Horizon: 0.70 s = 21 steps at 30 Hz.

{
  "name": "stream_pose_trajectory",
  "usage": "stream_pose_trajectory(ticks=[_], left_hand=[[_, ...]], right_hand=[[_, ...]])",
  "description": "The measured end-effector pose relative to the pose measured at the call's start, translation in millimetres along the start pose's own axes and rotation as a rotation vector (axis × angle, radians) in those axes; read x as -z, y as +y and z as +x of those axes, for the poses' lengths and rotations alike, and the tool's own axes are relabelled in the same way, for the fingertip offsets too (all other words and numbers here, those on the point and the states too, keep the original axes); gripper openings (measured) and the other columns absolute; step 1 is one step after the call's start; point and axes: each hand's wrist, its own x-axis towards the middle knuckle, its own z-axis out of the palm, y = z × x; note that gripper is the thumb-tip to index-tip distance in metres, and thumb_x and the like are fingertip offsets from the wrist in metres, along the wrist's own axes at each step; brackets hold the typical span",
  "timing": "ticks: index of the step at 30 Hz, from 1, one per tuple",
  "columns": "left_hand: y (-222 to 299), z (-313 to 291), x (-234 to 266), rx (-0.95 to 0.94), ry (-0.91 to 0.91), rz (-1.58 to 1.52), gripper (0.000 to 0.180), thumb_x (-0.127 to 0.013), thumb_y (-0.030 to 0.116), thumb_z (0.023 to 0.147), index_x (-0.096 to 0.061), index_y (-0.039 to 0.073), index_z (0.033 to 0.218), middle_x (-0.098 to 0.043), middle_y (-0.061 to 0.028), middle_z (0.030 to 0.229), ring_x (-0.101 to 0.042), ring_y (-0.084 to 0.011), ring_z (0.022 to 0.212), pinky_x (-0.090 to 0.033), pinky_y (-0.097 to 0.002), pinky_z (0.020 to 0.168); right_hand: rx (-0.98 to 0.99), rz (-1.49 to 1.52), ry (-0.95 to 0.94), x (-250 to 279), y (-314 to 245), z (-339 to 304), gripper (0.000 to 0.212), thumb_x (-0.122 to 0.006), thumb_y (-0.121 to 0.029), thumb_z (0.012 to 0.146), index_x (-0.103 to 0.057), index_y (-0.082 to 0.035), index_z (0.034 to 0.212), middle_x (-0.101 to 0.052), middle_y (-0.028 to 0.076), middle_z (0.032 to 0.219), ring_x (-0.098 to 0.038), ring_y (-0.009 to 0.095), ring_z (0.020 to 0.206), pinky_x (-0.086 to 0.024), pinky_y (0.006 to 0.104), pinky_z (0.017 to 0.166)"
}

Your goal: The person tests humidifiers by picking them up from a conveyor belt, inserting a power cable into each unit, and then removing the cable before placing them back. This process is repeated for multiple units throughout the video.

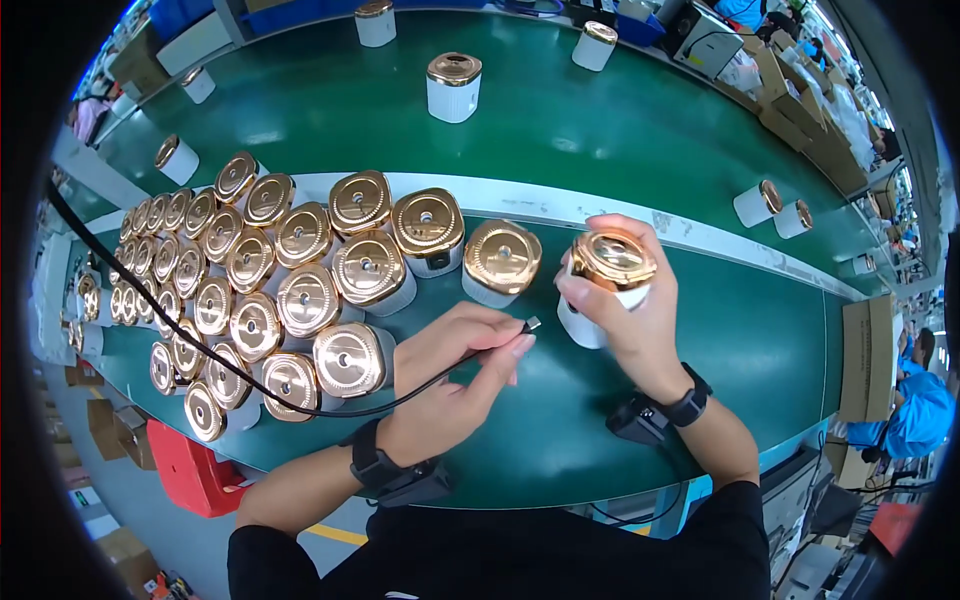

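Note:
My right hand (628, 330) grips a white device with a gold top (611, 262), held just above the green table (740, 330). My left hand (460, 375) pinches the plug end of a thin black cable (200, 345), its small connector tip (531, 324) close to the side of the device, apart from it. The cable trails left over a cluster of several gold-topped devices (300, 270) standing on the table. Both wrists wear black bands.
A green conveyor belt (600, 130) behind a white rail (700, 232) carries more gold-topped white devices (453, 85). Cardboard boxes (800, 120) line the far right. A person in blue (915, 410) sits at right. A red box (190, 465) lies below the table's left edge.

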Motion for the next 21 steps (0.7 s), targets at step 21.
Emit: stream_pose_trajectory(ticks=[21], left_hand=[[7, -3, -5, -0.061, -0.102, 0.144, 0.01, -0.07, -0.005, 0.085, -0.062, -0.002, 0.089, -0.067, -0.01, 0.086, -0.064, -0.0123, 0.061, -0.05, -0.0232, 0.053]], right_hand=[[-0.02, -0.074, -0.077, -19, -8, -20, 0.055, -0.082, -0.013, 0.078, -0.046, -0.001, 0.118, -0.062, 0.009, 0.102, -0.062, 0.011, 0.093, -0.052, 0.0249, 0.078]])
